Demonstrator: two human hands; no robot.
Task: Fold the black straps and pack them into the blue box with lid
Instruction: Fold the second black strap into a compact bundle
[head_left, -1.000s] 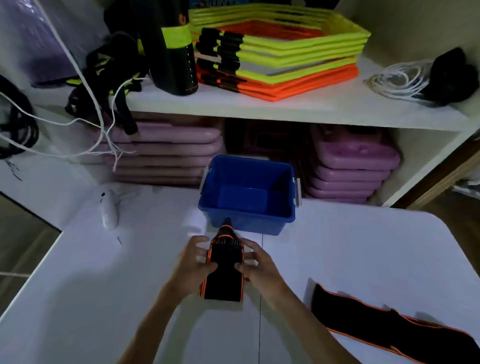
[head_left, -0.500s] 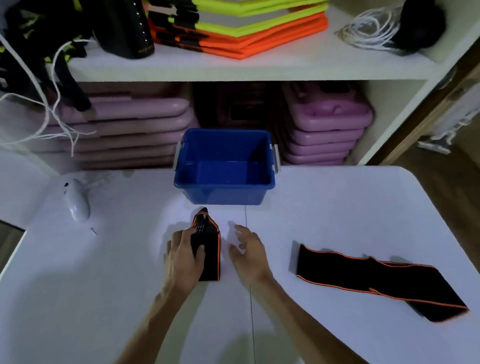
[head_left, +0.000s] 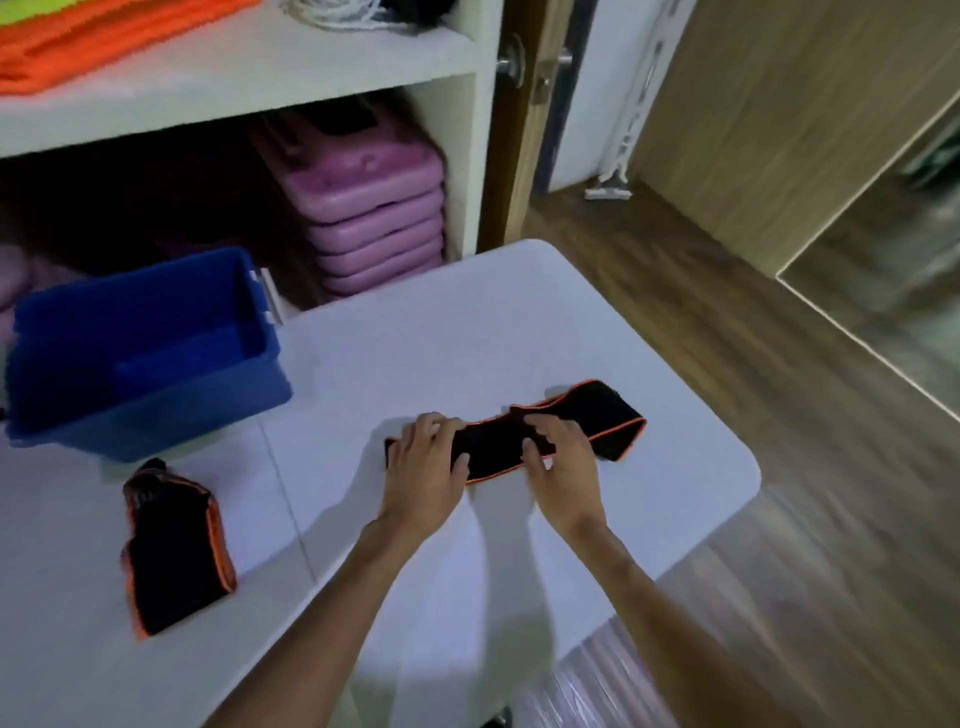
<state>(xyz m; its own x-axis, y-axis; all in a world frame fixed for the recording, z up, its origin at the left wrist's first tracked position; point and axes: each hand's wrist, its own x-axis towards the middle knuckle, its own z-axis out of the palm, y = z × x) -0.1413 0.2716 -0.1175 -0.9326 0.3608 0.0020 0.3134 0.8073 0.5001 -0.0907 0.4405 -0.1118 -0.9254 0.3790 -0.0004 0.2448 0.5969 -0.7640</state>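
The unfolded black strap (head_left: 519, 441), edged in orange, lies stretched across the right part of the white bench (head_left: 467, 338), and you have both hands on it: your left hand (head_left: 423, 467) presses its left end with the fingers (head_left: 436, 423) curled over the far edge, while your right hand (head_left: 561, 462) pinches the strap near its middle, fingers closed on the fabric. The right end lies free, angled toward the bench corner. Well apart to the left, 1 folded strap (head_left: 174, 551) rests near the blue box (head_left: 140, 353), which stands open and looks empty; no lid is in view. Behind it, a stack of purple cases (head_left: 374, 208) fills the lower shelf. You appear to be starting the fold of strap 2; the next move likely calls for bringing 1 end over, keeping the edges aligned, then packing both.
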